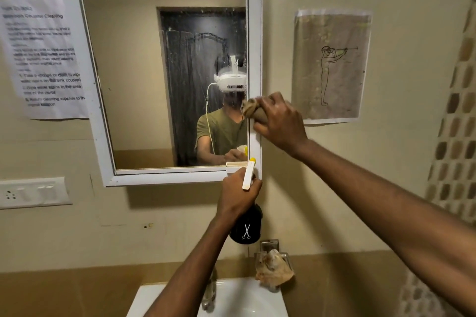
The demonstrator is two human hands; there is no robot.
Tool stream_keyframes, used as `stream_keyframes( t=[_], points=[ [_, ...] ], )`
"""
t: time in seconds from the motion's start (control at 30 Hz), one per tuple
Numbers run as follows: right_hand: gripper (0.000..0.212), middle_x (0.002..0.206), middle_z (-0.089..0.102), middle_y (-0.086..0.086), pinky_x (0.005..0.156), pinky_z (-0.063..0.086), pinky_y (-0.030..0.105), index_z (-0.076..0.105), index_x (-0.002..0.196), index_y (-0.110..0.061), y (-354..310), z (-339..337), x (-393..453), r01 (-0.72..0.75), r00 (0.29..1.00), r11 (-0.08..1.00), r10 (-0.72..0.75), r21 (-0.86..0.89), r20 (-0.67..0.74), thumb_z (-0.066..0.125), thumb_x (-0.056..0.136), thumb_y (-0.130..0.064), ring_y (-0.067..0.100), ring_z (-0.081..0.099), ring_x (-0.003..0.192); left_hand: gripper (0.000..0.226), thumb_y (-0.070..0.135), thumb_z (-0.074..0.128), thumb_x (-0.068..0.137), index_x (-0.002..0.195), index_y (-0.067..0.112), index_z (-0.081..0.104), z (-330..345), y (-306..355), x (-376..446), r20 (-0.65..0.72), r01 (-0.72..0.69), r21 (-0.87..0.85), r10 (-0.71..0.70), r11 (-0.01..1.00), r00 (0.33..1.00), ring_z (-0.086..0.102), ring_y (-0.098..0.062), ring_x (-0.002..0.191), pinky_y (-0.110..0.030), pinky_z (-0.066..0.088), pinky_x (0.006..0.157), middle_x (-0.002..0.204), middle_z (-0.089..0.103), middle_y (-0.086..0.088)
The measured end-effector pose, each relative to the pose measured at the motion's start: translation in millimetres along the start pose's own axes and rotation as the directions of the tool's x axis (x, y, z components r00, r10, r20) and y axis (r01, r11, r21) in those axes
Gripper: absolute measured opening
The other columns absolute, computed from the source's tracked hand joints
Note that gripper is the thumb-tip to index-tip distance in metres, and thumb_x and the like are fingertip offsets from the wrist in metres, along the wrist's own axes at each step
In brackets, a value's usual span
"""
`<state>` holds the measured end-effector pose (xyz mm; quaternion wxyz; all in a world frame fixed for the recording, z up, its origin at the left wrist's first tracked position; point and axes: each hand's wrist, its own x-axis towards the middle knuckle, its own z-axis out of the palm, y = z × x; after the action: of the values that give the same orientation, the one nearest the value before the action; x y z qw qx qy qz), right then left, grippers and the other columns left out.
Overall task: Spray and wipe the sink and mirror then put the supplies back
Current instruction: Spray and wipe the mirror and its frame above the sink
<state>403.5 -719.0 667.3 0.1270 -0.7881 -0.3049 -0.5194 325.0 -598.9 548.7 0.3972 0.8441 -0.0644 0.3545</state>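
The white-framed mirror [144, 80] hangs on the wall, its glass streaked and wet, mostly on the right side. My right hand [279, 121] presses a bunched brown cloth [253, 108] against the mirror's right frame edge. Below the mirror's lower right corner, my left hand [238, 193] grips a black spray bottle [246, 226] with a white trigger and yellow nozzle, held upright. The white sink [257, 298] sits at the bottom, with its metal tap [209, 293] partly behind my left forearm.
A second crumpled cloth [274, 267] rests on a metal holder above the sink's right rim. A printed instruction sheet [43, 56] is taped left of the mirror, a drawing sheet [331, 64] to its right. A switch plate [33, 192] sits low left. Tiled wall at right.
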Motion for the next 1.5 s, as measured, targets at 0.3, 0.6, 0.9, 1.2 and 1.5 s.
stream_keyframes(
  t=[0.3, 0.6, 0.9, 1.2, 1.5],
  points=[
    [0.042, 0.104, 0.058, 0.014, 0.055, 0.05, 0.032, 0.059, 0.115, -0.016, 6.6, -1.3, 4.3, 0.077, 0.997, 0.996, -0.076, -0.035, 0.029, 0.068, 0.077, -0.03, 0.032, 0.062, 0.077, 0.016, 0.024, 0.053, 0.076, 0.076, 0.009, 0.057, 6.9, -13.8, -9.3, 0.065, -0.011, -0.036, 0.013, 0.999, 0.998, 0.058, -0.025, 0.063, -0.04, 0.05, 0.062, 0.067, 0.063, -0.008],
    [0.047, 0.103, 0.06, 0.011, 0.049, 0.048, 0.03, 0.062, 0.113, -0.016, -0.2, 39.7, -105.9, 0.136, 0.978, 0.991, -0.137, 0.02, 0.155, 0.075, 0.071, -0.033, 0.029, 0.061, 0.073, 0.013, 0.026, 0.053, 0.076, 0.076, 0.012, 0.056, 12.5, -27.7, -25.7, 0.075, 0.011, -0.035, -0.008, 0.999, 0.997, 0.055, -0.019, 0.059, -0.034, 0.044, 0.06, 0.064, 0.06, -0.003],
    [0.044, 0.103, 0.056, 0.014, 0.057, 0.05, 0.034, 0.06, 0.116, -0.016, -1.4, 8.7, 0.1, -0.045, 0.997, 0.998, 0.048, 0.051, -0.061, 0.062, 0.075, -0.032, 0.032, 0.06, 0.078, 0.012, 0.03, 0.052, 0.076, 0.07, 0.02, 0.054, 24.4, -36.2, -35.2, 0.078, 0.052, -0.071, -0.046, 0.996, 0.996, 0.05, -0.011, 0.054, -0.033, 0.044, 0.057, 0.058, 0.055, 0.005],
    [0.05, 0.104, 0.061, 0.012, 0.053, 0.052, 0.031, 0.063, 0.113, -0.016, 9.2, 51.0, -112.0, 0.213, 0.973, 0.977, -0.214, 0.029, 0.081, 0.077, 0.067, -0.029, 0.028, 0.061, 0.077, 0.019, 0.029, 0.053, 0.077, 0.073, 0.011, 0.059, 17.7, -42.7, -36.3, 0.026, 0.089, -0.045, -0.087, 0.995, 0.996, 0.056, -0.017, 0.058, -0.031, 0.043, 0.058, 0.063, 0.06, -0.002],
    [0.012, 0.098, 0.064, 0.013, 0.054, 0.043, 0.035, 0.062, 0.101, -0.017, -0.9, 66.0, -131.0, 0.505, 0.838, 0.799, -0.544, -0.325, -0.037, 0.059, 0.09, -0.012, 0.028, 0.057, 0.074, 0.016, 0.025, 0.054, 0.077, 0.078, 0.011, 0.061, -1.3, -51.4, -38.3, 0.072, 0.034, -0.028, -0.032, 0.999, 0.997, 0.06, -0.023, 0.06, -0.042, 0.048, 0.06, 0.067, 0.066, -0.007]
  ],
)
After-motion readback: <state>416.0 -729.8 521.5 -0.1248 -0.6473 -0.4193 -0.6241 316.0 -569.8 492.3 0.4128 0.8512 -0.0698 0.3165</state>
